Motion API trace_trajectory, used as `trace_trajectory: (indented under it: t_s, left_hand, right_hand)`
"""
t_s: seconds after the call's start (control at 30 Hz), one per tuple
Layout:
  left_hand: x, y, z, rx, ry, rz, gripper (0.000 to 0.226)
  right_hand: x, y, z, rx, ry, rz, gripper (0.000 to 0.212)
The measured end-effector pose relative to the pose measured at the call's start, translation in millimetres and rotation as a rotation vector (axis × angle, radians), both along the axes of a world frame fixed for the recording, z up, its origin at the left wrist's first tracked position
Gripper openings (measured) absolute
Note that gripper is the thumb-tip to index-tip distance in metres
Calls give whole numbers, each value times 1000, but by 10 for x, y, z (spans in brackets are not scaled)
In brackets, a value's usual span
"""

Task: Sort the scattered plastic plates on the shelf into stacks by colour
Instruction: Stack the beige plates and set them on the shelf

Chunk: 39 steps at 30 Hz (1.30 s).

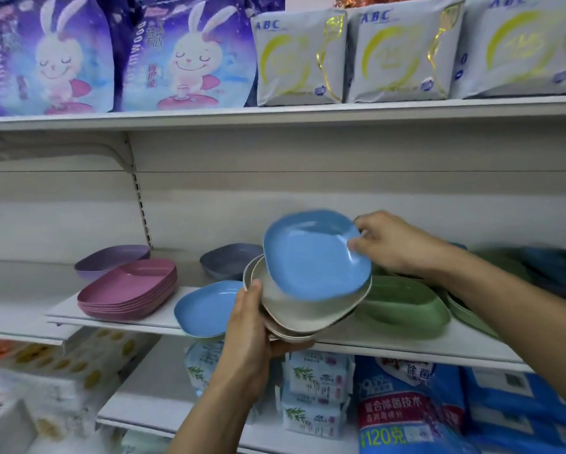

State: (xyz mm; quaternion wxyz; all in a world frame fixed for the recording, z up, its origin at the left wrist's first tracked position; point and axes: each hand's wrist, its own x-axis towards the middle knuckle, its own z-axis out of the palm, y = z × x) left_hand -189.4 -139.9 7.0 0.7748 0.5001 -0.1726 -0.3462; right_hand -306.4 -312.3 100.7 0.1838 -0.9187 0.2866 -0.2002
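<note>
Our right hand (396,244) pinches the right rim of a blue plate (314,253), fingers clamped on it, tilting it over the cream stack (294,309). Our left hand (247,335) grips that stack's left edge, thumb on the rim, fingers curled beneath, over the shelf (118,317) front. Another blue dish (206,306) lies just left.

The blue plate (314,257) I hold is smooth, glossy plastic; the cream plates (294,309) look matt plastic.

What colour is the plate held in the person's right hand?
The plate in the right hand is light blue, seen best in the head view.
</note>
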Motion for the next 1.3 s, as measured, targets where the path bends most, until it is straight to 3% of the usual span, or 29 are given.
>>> trace_trajectory:
  t_s: [0.07, 0.17, 0.3, 0.43, 0.6, 0.77, 0.93, 1.1, 1.3]
  left_hand:
    - [152, 86, 29, 1, 6, 62, 30]
    - [454, 302, 109, -27, -16, 148, 29]
    - [833, 652, 202, -79, -19, 221, 30]
    - [1033, 875, 226, -74, 14, 285, 11]
    - [1139, 954, 227, -81, 90, 368, 11]
    - [1268, 974, 161, -72, 100, 405, 33]
    - [1339, 975, 138, -90, 86, 416, 40]
    - [1366, 960, 123, -78, 90, 411, 36]
    - [1356, 918, 164, -63, 89, 392, 25]
  right_hand:
    - [21, 4, 129, 79, -184, -10, 15]
    - [7, -93, 266, 239, -301, -84, 16]
    - [44, -292, 193, 365, -329, -228, 23]
    - [173, -456, -36, 381, -304, -290, 27]
    - [443, -479, -208, 338, -130, -294, 29]
    - [751, -443, -335, 289, 48, -309, 27]
    - [944, -414, -381, 227, 150, -321, 19]
    - [963, -319, -431, 323, 312, -276, 22]
    - [946, -268, -435, 298, 417, -266, 20]
